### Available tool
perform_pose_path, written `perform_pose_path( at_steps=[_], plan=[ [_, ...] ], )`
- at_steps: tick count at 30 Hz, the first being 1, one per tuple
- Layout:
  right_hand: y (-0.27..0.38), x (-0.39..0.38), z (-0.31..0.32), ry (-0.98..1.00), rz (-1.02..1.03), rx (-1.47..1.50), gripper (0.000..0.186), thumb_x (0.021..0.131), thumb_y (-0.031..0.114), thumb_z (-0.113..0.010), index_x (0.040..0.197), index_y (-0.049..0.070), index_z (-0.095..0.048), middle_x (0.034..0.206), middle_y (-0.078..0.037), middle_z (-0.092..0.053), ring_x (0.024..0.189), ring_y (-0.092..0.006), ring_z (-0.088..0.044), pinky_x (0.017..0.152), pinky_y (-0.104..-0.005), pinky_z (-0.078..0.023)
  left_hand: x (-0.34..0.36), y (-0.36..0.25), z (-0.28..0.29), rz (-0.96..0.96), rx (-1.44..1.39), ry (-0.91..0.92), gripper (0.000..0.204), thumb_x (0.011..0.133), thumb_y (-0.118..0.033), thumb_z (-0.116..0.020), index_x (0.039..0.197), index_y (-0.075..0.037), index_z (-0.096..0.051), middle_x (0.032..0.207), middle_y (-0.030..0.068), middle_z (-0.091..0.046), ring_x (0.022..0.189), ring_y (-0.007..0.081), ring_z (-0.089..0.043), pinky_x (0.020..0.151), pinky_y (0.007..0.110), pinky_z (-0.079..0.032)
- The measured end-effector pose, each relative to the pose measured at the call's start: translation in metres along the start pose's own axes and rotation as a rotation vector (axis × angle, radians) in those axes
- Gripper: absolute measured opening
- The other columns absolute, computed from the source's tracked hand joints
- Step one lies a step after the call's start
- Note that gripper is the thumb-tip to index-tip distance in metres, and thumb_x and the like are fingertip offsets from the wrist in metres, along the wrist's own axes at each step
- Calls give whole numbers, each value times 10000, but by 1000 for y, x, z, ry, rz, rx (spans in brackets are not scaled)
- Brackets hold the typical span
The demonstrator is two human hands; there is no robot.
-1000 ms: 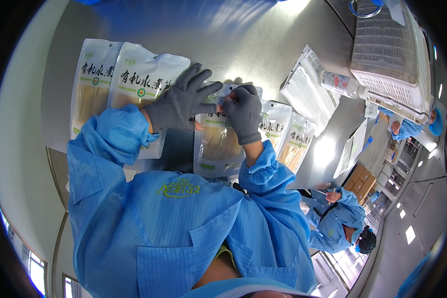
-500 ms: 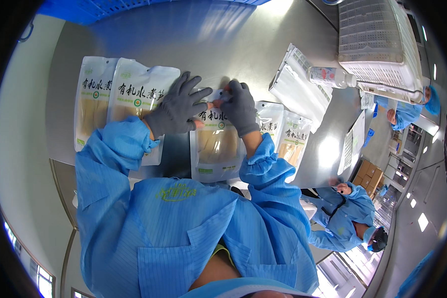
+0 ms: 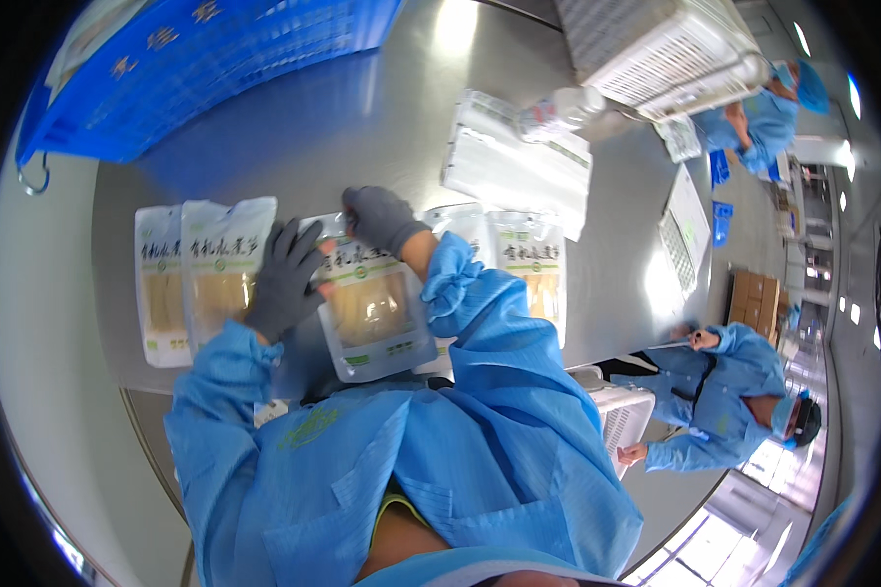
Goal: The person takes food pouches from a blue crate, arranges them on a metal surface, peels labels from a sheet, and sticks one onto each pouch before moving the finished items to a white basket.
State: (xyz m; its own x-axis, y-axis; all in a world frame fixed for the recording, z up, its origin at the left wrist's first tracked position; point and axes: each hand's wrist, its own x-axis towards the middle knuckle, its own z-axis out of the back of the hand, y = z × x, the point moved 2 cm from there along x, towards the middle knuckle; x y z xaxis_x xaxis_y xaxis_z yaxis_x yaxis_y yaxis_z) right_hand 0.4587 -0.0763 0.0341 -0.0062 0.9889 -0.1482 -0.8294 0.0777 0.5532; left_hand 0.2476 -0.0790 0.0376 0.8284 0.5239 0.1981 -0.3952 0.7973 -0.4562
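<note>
A white stand-up pouch (image 3: 370, 311) with a clear window and pale contents lies slightly tilted in front of me. My right hand (image 3: 384, 219), in a grey glove with bare fingertips, is closed at its top edge; the fingertips are partly hidden. Against the pouch's left side rests my left hand (image 3: 289, 279), gloved the same way, its fingers spread. That hand partly covers a similar pouch (image 3: 227, 259) on the left, with another pouch (image 3: 162, 284) beside it. On the right, one more pouch (image 3: 533, 259) is partly behind my right sleeve.
White flat sheets or bags (image 3: 514, 161) lie farther back, a clear bottle (image 3: 563, 112) on them. A blue crate (image 3: 215, 78) stands at the far left, a white basket (image 3: 671, 64) at the far right. A co-worker in blue (image 3: 719, 391) is at the right.
My view has shifted, bringing more of the blue crate into sight. The middle pouch now sits more tilted. My right hand has curled closer over its top, and my left hand stays at its left side.
</note>
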Motion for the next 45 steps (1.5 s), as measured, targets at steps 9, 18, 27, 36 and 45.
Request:
perform_pose_path(
  at_steps=[9,18,27,36,45],
  plan=[
    [-135,-33,99,-767,-501,-319,292,788,187,-655,1078,154,-642,1106,-97,-593,992,-342,-557,807,-451,-484,-11,-54,-18,97,89,129,827,784,-640,-546,1434,-142,-427,1548,194,-232,1419,458,-143,1156,610,-52],
    [-153,-33,84,-637,-303,-634,269,762,213,-641,1026,219,-695,1148,-43,-630,993,-304,-583,768,-446,-488,-93,42,89,446,449,-88,823,697,-343,-766,1420,-156,-420,1532,161,-263,1377,471,-225,1131,641,-119],
    [10,-20,61,-518,-258,694,111,860,70,-662,962,28,-681,807,8,-629,740,-59,-551,649,-223,-455,-115,-22,45,675,-82,-211,831,783,-282,-707,1448,8,-302,1504,285,-232,1351,456,-310,1089,538,-297],
    [123,20,-36,-118,-154,1034,88,889,85,-653,915,8,-685,837,3,-661,763,-69,-572,714,-236,-473,-66,66,99,162,-11,-3,604,637,-361,-773,1204,-200,-636,1444,107,-420,1371,375,-309,1149,541,-221],
    [136,39,-56,-174,-59,215,151,775,140,-693,817,-4,-678,765,-111,-627,633,-222,-618,614,-324,-486,-70,92,87,90,-6,74,673,612,-523,-760,1236,-304,-634,1503,85,-348,1425,343,-232,1200,525,-114]
  ],
)
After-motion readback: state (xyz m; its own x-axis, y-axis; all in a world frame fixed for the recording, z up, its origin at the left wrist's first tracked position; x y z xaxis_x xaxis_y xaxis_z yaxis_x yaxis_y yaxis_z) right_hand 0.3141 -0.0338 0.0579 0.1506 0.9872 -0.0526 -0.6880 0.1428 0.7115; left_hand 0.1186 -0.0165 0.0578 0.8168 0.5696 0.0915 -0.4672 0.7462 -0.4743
